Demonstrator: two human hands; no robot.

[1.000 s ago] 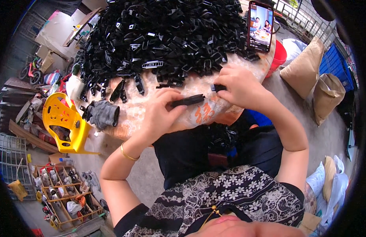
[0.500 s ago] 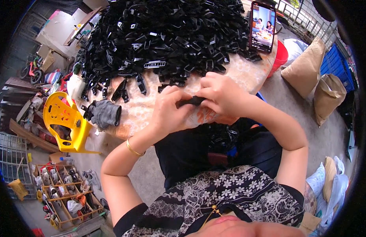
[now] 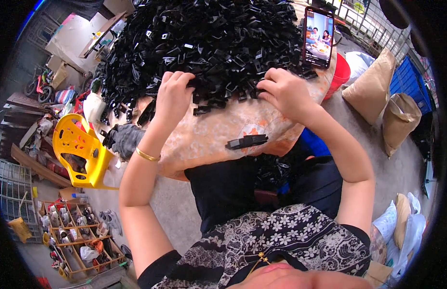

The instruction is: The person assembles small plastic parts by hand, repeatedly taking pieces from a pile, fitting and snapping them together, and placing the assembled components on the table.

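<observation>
Big pile of black plastic parts [image 3: 204, 43] covers the far half of the surface [image 3: 218, 130], which wears a patterned peach cloth. Left hand [image 3: 173, 94] rests on the pile's near edge, fingers curled down into the parts; can't tell whether it pinches one. Right hand [image 3: 283, 91] also sits at the pile's near edge, fingers bent into the pieces, grip not visible. Hands are well apart, with loose parts between them. One joined black piece [image 3: 246, 141] lies alone on bare cloth nearer the person than the pile, close to the surface's near edge. Open cloth runs between the pile and that edge. A phone [image 3: 318, 36] stands upright at the pile's right end, screen lit. A dark glove [image 3: 124, 138] hangs at the surface's left edge, below the pile. A yellow plastic chair [image 3: 76, 149] sits on the floor left of the pile. Two tan sacks [image 3: 377, 89] are right of the pile.
</observation>
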